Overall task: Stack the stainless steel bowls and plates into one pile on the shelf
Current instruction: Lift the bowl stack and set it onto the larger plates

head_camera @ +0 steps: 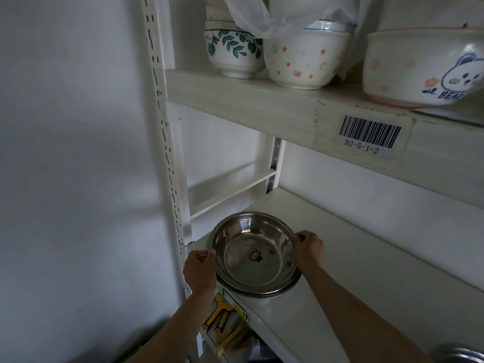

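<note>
A stainless steel bowl with a small red sticker inside sits at the left end of the white shelf. A second steel rim shows just beneath it at the front, so it rests nested on another steel piece. My left hand pinches the bowl's left rim. My right hand pinches the right rim. Another steel item shows partly at the bottom right corner.
The upper shelf carries several ceramic bowls: a leaf-patterned one, a star-dotted one and a bear-printed one. A barcode label is on its edge. The slotted white upright stands at the left, with yellow packaging below.
</note>
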